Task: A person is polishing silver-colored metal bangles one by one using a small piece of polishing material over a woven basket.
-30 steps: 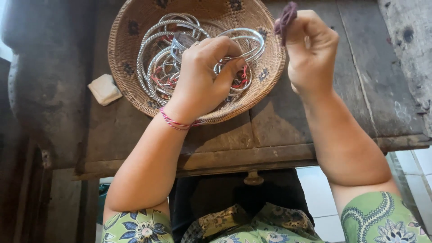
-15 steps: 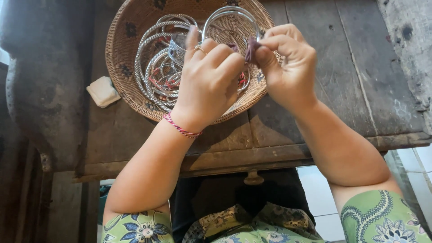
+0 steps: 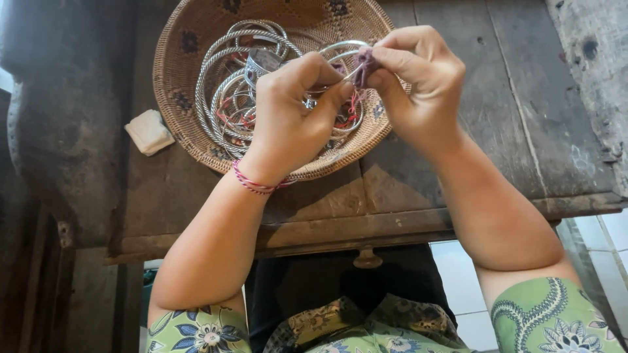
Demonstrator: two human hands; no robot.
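A round woven basket (image 3: 190, 72) sits on a dark wooden table (image 3: 497, 117) and holds several silver metal bangles (image 3: 229, 85). Over the basket, my left hand (image 3: 291, 111) grips one silver bangle (image 3: 340, 47) by its rim. My right hand (image 3: 418, 82) pinches a small purple cloth (image 3: 364, 64) against that bangle's edge. Both hands meet above the basket's right half. A pink string bracelet (image 3: 252, 183) circles my left wrist.
A small white block (image 3: 149, 132) lies on the table left of the basket. A round drawer knob (image 3: 367, 259) shows under the table's front edge. White floor tiles (image 3: 458, 294) appear below, and a rough grey slab (image 3: 595, 72) stands at the right.
My right hand came down from the basket's upper right with the purple cloth and joined my left hand. The left hand lifted a bangle up out of the pile.
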